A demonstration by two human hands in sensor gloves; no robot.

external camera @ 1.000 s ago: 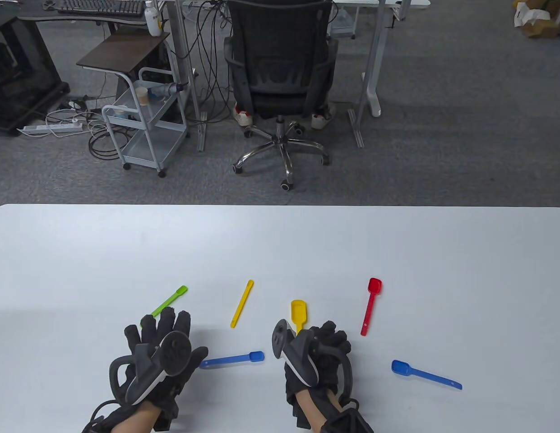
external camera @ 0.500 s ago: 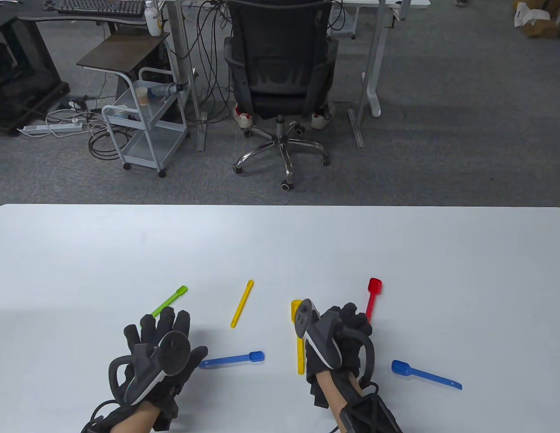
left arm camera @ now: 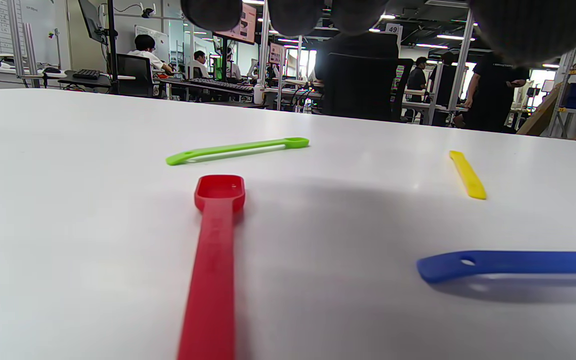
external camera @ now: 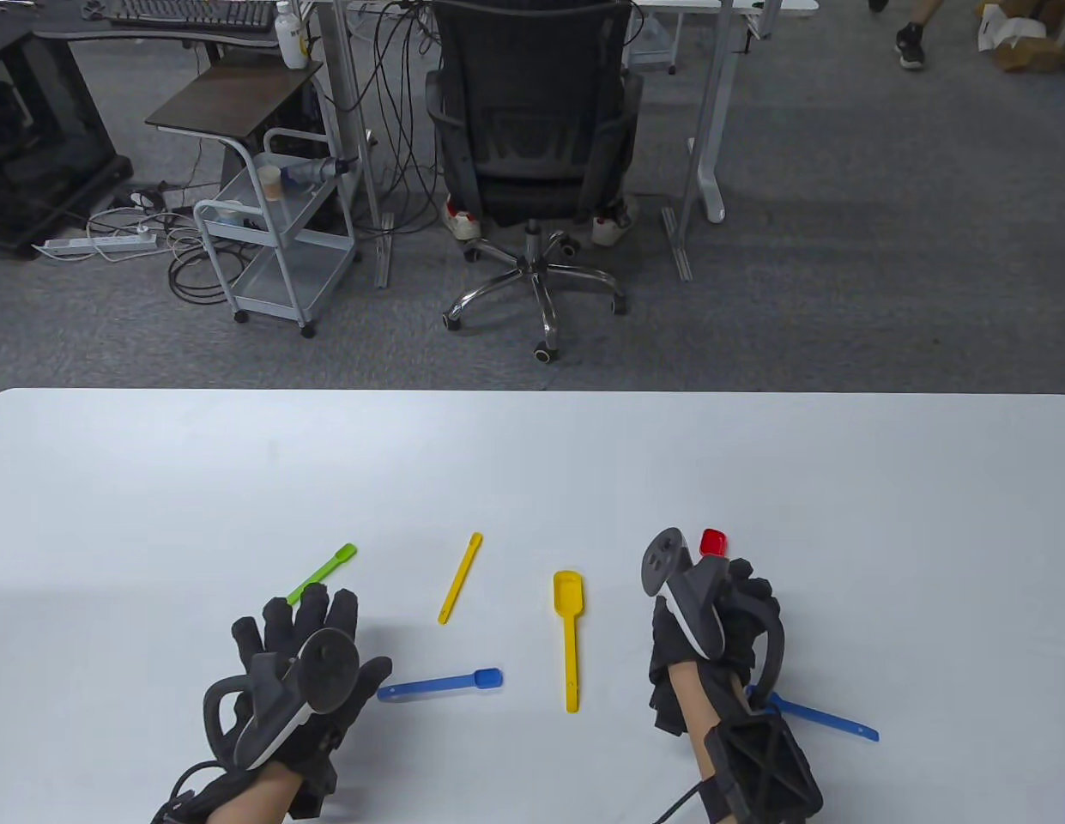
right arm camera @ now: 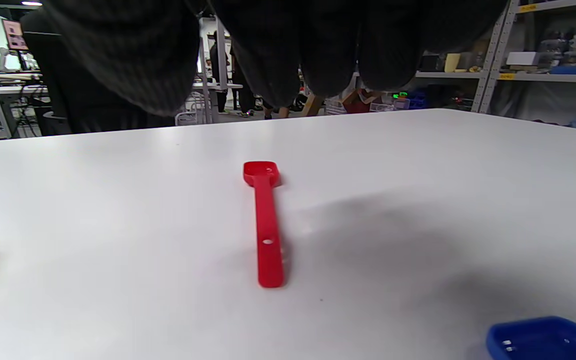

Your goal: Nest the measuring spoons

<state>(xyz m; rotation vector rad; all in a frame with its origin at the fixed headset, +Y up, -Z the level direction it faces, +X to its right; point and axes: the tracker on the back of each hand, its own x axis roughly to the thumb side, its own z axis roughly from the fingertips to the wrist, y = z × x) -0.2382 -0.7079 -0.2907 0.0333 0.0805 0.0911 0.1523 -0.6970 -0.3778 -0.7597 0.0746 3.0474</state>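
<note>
Hiding red spoon handle, right hand hovers, fingers loose; left hand flat, spread.

Red spoon lies near green spoon on table.

The table is plain white. On it lie a lime green spoon, a thin yellow spoon and a broader yellow spoon of the same shade. Two spoons are royal blue; one beside the broad yellow spoon is bright red, and another red one shows too. Both gloves are black knit, each carrying a dark grey tracker edged in white.
</note>
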